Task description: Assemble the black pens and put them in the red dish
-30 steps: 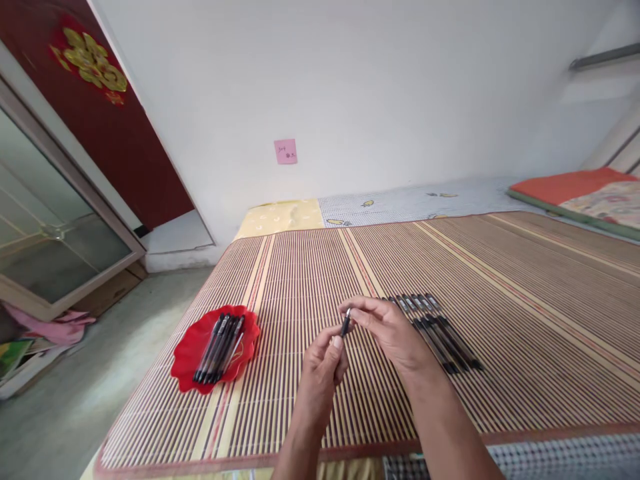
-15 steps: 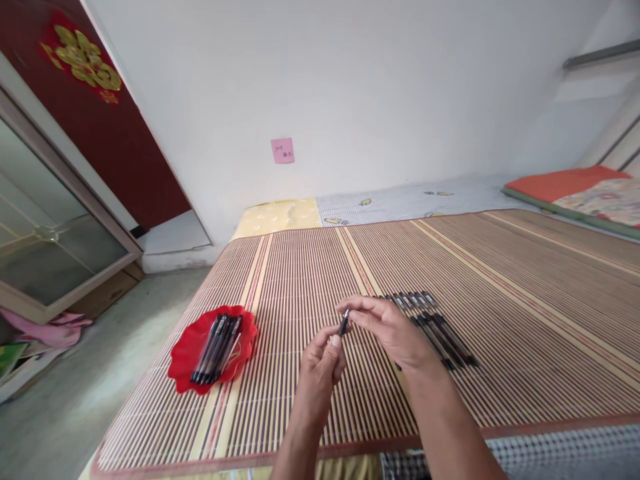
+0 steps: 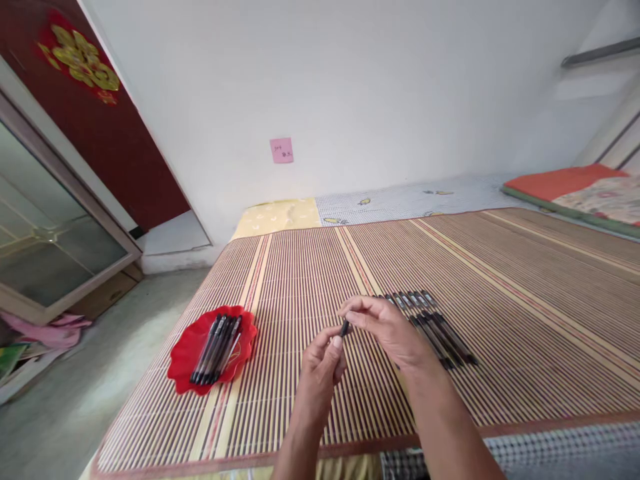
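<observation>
My left hand (image 3: 326, 358) is closed around a black pen (image 3: 345, 327), with its front end pointing up and away. Thumb and fingers of my right hand (image 3: 383, 328) pinch the pen's tip and hide it. Most of the barrel is out of sight inside my left hand. To the right, partly behind my right hand, several black pens (image 3: 453, 340) lie side by side on the slatted mat (image 3: 295, 280). Behind them runs a row of small dark pen parts (image 3: 413, 299), perhaps caps. Several more pens (image 3: 217, 350) rest in a red scalloped plate (image 3: 181, 353) on the left.
The mat covers a bed against a white wall (image 3: 375, 100) bearing a pink note (image 3: 281, 151). Folded orange bedding (image 3: 560, 183) lies at the far right. A glass-fronted cabinet (image 3: 55, 233) stands on the left, beside the floor (image 3: 130, 333).
The fingers of my right hand have closed over the pen's silver tip, which showed before. My left hand has barely moved. The plate and the pens on the mat stay put.
</observation>
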### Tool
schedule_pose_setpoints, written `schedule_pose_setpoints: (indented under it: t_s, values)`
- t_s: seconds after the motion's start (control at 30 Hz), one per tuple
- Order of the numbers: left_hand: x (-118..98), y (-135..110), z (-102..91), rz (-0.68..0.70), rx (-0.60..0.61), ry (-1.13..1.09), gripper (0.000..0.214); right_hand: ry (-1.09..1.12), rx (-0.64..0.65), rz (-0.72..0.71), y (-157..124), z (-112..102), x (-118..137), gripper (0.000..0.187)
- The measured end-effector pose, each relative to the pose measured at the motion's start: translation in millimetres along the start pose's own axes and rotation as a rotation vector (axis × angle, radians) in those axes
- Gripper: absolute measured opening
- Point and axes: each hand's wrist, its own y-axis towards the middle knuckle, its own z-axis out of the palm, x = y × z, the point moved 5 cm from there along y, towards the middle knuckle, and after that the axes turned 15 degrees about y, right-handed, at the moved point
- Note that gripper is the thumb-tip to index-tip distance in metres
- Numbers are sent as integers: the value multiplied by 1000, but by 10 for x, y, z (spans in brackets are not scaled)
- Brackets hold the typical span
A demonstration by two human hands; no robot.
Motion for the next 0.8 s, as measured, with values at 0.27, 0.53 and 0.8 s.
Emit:
schedule_pose_setpoints:
  t_s: [0.27,0.53,0.8]
  values:
    - [-28,-29,18,-29,10,-14,43,-18,-3,-18,-18,-38,7,26]
    - [17,22,3,37,-7,40,47,36,-34,4,25,12,-27,25]
    - [9,14,-16,-11,-20,-10,45,34,7,0,15,31,-56,19]
